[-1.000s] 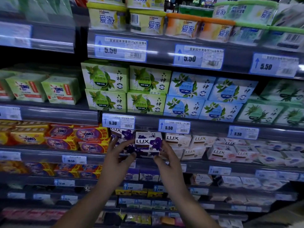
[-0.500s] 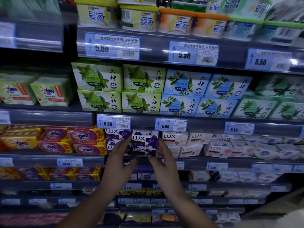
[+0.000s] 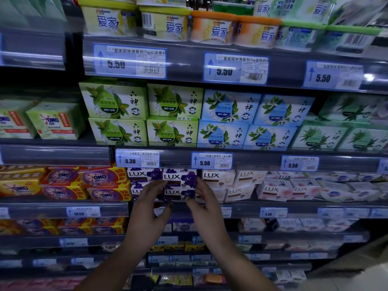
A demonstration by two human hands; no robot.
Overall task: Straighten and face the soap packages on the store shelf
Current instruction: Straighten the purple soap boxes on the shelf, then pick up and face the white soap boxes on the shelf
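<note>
A purple LUX soap box (image 3: pixel 178 177) sits front-facing on top of another purple LUX box (image 3: pixel 175 193) on the middle shelf (image 3: pixel 294 207). My left hand (image 3: pixel 147 208) presses its fingertips against the left side of this stack. On the right side, my right hand (image 3: pixel 206 206) does the same, so the top box is pinched between both hands. A second purple LUX stack (image 3: pixel 142 174) stands just to the left, partly hidden by my left fingers.
White and pink LUX boxes (image 3: pixel 218 178) lie unevenly to the right. Yellow and red OMO bars (image 3: pixel 100 179) fill the shelf to the left. Green (image 3: pixel 113 101) and blue (image 3: pixel 231 106) soap boxes line the shelf above, under round tubs (image 3: pixel 168 24).
The purple LUX box was held out in front of the shelf. Both hands have pushed it back and up onto the lower purple box, under the price rail.
</note>
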